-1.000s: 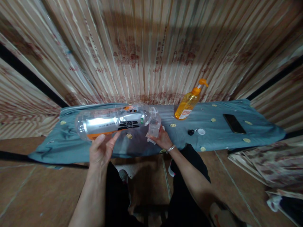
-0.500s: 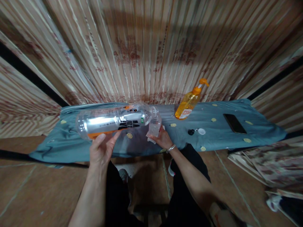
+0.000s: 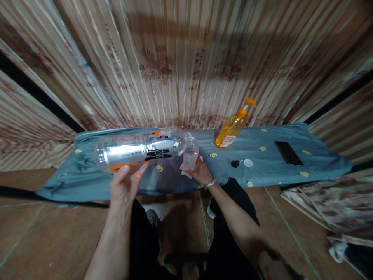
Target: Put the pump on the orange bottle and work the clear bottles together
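My left hand [image 3: 126,182] is closed round the underside of a large clear plastic bottle [image 3: 125,149] with a silver and orange label. The bottle lies almost level, tipped toward the right, its neck at the mouth of a small clear bottle [image 3: 190,155]. That small bottle is held upright by my right hand [image 3: 201,171], which also has a crumpled white tissue [image 3: 185,172] pressed against it. Whether liquid is passing between the two mouths I cannot make out. A silver bracelet [image 3: 210,183] circles my right wrist.
On the blue-green cloth [image 3: 259,171] stands a pump bottle [image 3: 231,128] of orange liquid. A black cap [image 3: 235,163] and a white cap [image 3: 248,163] lie in front of it, with a dark phone [image 3: 288,153] farther right. Behind hangs a striped curtain [image 3: 175,70].
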A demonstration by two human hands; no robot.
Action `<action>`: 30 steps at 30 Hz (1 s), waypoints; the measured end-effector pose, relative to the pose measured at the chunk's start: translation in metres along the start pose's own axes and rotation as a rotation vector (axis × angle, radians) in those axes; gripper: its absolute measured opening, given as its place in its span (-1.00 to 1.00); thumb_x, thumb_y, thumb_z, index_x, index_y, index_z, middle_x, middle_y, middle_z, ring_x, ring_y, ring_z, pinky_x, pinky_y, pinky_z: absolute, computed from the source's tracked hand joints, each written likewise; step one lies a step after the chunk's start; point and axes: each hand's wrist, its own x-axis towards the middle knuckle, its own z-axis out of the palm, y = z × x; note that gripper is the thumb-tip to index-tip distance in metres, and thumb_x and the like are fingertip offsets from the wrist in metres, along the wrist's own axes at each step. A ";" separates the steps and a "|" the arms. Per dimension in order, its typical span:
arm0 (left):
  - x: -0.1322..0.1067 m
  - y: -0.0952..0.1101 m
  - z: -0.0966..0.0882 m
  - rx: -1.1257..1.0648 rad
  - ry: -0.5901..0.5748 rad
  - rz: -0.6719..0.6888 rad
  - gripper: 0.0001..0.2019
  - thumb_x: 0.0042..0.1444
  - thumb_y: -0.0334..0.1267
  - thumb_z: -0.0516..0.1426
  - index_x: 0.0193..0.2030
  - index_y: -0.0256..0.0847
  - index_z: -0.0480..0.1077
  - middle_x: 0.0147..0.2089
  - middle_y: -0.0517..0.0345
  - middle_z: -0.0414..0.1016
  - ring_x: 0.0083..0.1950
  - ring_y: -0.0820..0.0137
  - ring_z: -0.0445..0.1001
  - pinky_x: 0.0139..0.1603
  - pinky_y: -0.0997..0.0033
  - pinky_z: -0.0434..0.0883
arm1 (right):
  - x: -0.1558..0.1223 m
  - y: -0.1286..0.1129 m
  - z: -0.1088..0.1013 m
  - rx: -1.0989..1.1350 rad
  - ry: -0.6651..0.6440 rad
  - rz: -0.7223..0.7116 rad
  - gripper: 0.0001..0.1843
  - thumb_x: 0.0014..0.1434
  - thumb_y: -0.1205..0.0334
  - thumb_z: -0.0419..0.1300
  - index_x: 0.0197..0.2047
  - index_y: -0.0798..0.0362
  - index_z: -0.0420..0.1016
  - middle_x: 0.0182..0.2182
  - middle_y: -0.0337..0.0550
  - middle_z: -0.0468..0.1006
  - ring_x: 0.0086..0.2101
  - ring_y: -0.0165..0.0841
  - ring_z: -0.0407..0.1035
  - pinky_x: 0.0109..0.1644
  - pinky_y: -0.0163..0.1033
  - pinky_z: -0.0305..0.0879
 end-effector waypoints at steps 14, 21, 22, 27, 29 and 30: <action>-0.001 0.002 0.004 0.002 0.009 0.009 -0.31 -0.45 -0.26 0.48 -0.03 0.08 0.51 -0.08 0.15 0.64 0.15 0.03 0.51 0.01 -0.01 0.57 | 0.000 0.001 0.001 0.014 0.011 -0.009 -0.20 0.04 0.05 0.38 0.27 0.10 0.20 0.05 0.07 0.59 0.01 -0.09 0.53 0.12 -0.02 0.45; -0.001 0.001 0.003 -0.003 -0.012 0.007 -0.37 -0.43 -0.25 0.48 -0.08 0.09 0.52 -0.07 0.17 0.64 0.09 0.06 0.54 0.00 0.00 0.58 | 0.000 0.001 0.001 0.010 -0.003 -0.001 -0.17 0.04 0.03 0.38 0.28 0.13 0.18 0.07 0.10 0.58 0.05 -0.07 0.51 0.14 0.00 0.43; -0.001 0.001 0.002 -0.004 -0.012 0.007 -0.38 -0.42 -0.25 0.47 -0.08 0.08 0.52 -0.07 0.17 0.64 0.09 0.05 0.54 0.01 -0.02 0.58 | 0.000 0.001 0.001 0.006 0.000 -0.008 -0.16 0.04 0.04 0.38 0.29 0.14 0.18 0.08 0.11 0.57 0.06 -0.07 0.51 0.15 -0.01 0.43; 0.000 0.001 0.002 -0.011 -0.010 0.004 -0.33 -0.45 -0.23 0.49 -0.05 0.03 0.51 -0.12 0.13 0.64 0.12 0.02 0.52 0.05 -0.04 0.56 | -0.001 0.002 0.000 -0.003 -0.001 -0.025 -0.16 0.06 0.03 0.37 0.30 0.12 0.17 0.10 0.11 0.56 0.08 -0.07 0.50 0.16 -0.01 0.43; -0.001 0.001 0.003 -0.019 -0.022 0.004 -0.33 -0.45 -0.23 0.49 -0.05 0.03 0.51 -0.13 0.14 0.64 0.13 0.03 0.52 0.05 -0.04 0.56 | -0.001 0.003 0.000 -0.006 -0.003 -0.030 -0.17 0.06 0.01 0.37 0.30 0.12 0.17 0.11 0.11 0.55 0.08 -0.07 0.49 0.16 0.00 0.42; -0.001 0.001 0.004 -0.023 -0.027 0.005 -0.33 -0.45 -0.23 0.49 -0.06 0.03 0.51 -0.13 0.15 0.64 0.13 0.03 0.52 0.05 -0.04 0.56 | 0.000 0.003 0.000 -0.007 -0.002 -0.034 -0.17 0.06 0.01 0.37 0.30 0.12 0.18 0.11 0.12 0.55 0.08 -0.06 0.49 0.17 0.01 0.42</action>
